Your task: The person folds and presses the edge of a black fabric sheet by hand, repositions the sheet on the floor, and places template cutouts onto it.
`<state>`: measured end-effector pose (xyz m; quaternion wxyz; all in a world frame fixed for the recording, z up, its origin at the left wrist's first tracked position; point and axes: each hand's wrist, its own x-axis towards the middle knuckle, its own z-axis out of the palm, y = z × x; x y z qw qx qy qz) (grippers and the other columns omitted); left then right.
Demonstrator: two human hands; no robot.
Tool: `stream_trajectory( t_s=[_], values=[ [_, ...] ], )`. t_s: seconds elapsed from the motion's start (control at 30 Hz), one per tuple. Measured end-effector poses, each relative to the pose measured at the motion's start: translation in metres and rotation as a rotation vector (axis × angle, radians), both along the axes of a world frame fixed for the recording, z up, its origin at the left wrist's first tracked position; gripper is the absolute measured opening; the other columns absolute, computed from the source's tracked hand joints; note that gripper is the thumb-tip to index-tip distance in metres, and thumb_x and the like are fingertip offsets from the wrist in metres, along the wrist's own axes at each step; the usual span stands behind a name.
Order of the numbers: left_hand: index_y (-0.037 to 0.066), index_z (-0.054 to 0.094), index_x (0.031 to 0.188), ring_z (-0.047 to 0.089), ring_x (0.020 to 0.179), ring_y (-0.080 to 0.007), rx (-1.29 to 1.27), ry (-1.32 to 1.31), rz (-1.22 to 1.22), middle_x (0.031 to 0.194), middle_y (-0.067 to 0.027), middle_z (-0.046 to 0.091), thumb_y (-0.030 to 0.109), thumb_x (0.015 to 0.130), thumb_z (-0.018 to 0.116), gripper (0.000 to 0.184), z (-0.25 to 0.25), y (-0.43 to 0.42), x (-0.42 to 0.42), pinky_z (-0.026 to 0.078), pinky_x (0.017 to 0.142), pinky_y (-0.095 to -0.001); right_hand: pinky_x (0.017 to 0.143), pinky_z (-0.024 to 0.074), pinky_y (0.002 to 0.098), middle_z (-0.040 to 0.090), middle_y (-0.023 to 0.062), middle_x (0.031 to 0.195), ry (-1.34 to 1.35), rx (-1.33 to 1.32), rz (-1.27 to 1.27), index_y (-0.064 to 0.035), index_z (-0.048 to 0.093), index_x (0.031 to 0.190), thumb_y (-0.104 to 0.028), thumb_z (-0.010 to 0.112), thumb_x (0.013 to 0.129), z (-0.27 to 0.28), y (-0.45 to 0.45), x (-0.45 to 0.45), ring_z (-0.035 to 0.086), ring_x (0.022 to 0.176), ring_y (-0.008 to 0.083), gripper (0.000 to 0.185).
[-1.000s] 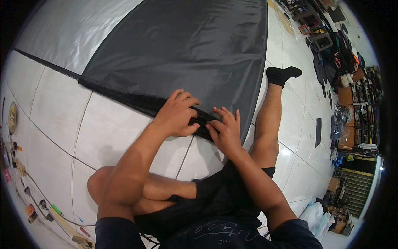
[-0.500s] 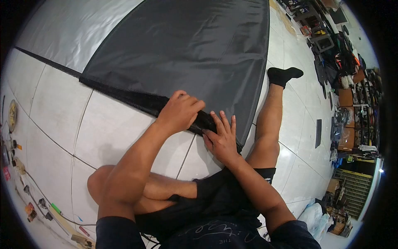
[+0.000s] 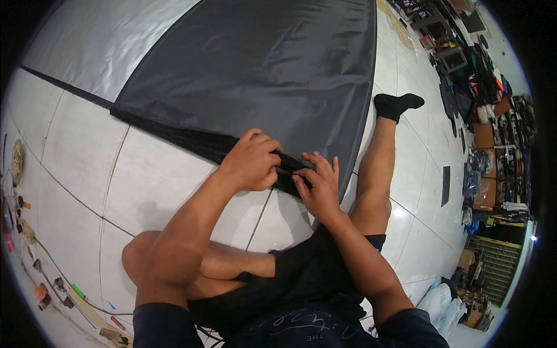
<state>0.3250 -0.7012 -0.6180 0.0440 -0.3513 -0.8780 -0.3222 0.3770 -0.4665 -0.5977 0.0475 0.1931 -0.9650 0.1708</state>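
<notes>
A large dark grey sheet [image 3: 261, 75] of smooth, coated-looking material lies on the floor. Along its near edge runs a black fuzzy strip [image 3: 174, 134], partly lifted and folded. My left hand [image 3: 250, 162] is closed on this strip, its fingers curled over the edge. Just to the right, my right hand [image 3: 319, 184] pinches the strip's edge between thumb and forefinger, with the other fingers raised. Both hands cover part of the strip, so the fold beneath the fingers is hidden.
A shiny silver-grey sheet [image 3: 110, 46] adjoins at upper left. White floor tiles [image 3: 75, 151] surround the sheets. My stretched leg [image 3: 377, 162] lies along the right side. Shelves with boxes [image 3: 484, 162] stand far right; cables and small tools [image 3: 64, 284] lie at lower left.
My right hand has gone from lying with fingers stretched over the strip to a thumb-and-forefinger pinch, shifting slightly rightward. My left hand stays almost in place.
</notes>
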Motion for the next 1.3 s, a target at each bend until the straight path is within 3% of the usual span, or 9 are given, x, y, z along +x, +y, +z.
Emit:
stream_trajectory(
  t_s=[0.23, 0.47, 0.7, 0.77, 0.97, 1.13, 1.3],
  values=[
    [0.01, 0.077, 0.095, 0.06, 0.117, -0.0234, 0.059, 0.006, 0.011, 0.115, -0.0049, 0.07, 0.011, 0.085, 0.072, 0.011, -0.007, -0.001, -0.003, 0.037, 0.115, -0.0458, 0.12, 0.0196, 0.0673, 0.063, 0.0117, 0.13, 0.053, -0.006, -0.012, -0.01, 0.071, 0.095, -0.017, 0.082, 0.083, -0.004, -0.004, 0.0, 0.05, 0.138, 0.0362, 0.018],
    [0.011, 0.063, 0.109, 0.064, 0.11, -0.0269, 0.087, 0.013, 0.056, 0.108, -0.006, 0.071, 0.004, 0.086, 0.068, 0.024, -0.008, 0.004, -0.002, 0.039, 0.112, -0.0473, 0.119, 0.0185, 0.0706, 0.055, 0.0149, 0.147, 0.105, 0.117, 0.075, -0.0126, 0.075, 0.093, -0.019, 0.081, 0.08, -0.01, -0.011, 0.018, 0.044, 0.143, 0.0395, 0.015],
    [0.011, 0.074, 0.091, 0.063, 0.111, -0.0231, 0.048, 0.094, 0.027, 0.107, -0.0023, 0.071, 0.001, 0.082, 0.067, 0.015, -0.01, 0.003, -0.003, 0.04, 0.111, -0.0443, 0.118, 0.0169, 0.0715, 0.06, 0.0119, 0.141, -0.017, 0.075, -0.008, -0.011, 0.076, 0.084, -0.018, 0.083, 0.079, -0.001, -0.01, 0.007, 0.045, 0.142, 0.0379, 0.011],
    [0.009, 0.077, 0.085, 0.061, 0.117, -0.0234, 0.04, 0.018, -0.005, 0.115, -0.0043, 0.07, 0.003, 0.08, 0.069, 0.012, -0.01, 0.002, -0.003, 0.037, 0.115, -0.0468, 0.118, 0.0164, 0.0716, 0.061, 0.0113, 0.14, -0.079, 0.044, -0.038, -0.0108, 0.076, 0.084, -0.018, 0.083, 0.08, 0.003, -0.01, 0.005, 0.046, 0.142, 0.0374, 0.012],
    [0.01, 0.08, 0.091, 0.059, 0.12, -0.0241, 0.003, -0.026, -0.011, 0.119, -0.0055, 0.07, 0.008, 0.081, 0.071, 0.014, 0.0, 0.0, 0.0, 0.035, 0.116, -0.0467, 0.119, 0.0159, 0.0708, 0.062, 0.0102, 0.137, -0.109, 0.018, -0.018, -0.0114, 0.076, 0.09, -0.021, 0.082, 0.084, 0.005, -0.002, 0.003, 0.047, 0.141, 0.0344, 0.013],
    [0.009, 0.079, 0.09, 0.059, 0.118, -0.0247, 0.053, -0.026, -0.009, 0.117, -0.0058, 0.071, 0.009, 0.083, 0.073, 0.009, -0.003, 0.001, 0.0, 0.036, 0.115, -0.0466, 0.118, 0.0215, 0.0681, 0.064, 0.0103, 0.129, 0.055, 0.029, -0.002, -0.0089, 0.07, 0.096, -0.018, 0.08, 0.085, 0.001, -0.003, -0.001, 0.053, 0.136, 0.0348, 0.018],
    [0.009, 0.074, 0.095, 0.061, 0.114, -0.025, 0.08, 0.021, 0.023, 0.113, -0.0041, 0.071, 0.01, 0.084, 0.074, 0.011, -0.009, 0.002, -0.003, 0.038, 0.113, -0.0455, 0.118, 0.0222, 0.0684, 0.062, 0.0115, 0.133, 0.103, -0.012, 0.013, -0.0092, 0.069, 0.096, -0.017, 0.081, 0.084, -0.005, -0.002, 0.006, 0.053, 0.135, 0.0365, 0.019]
  ],
)
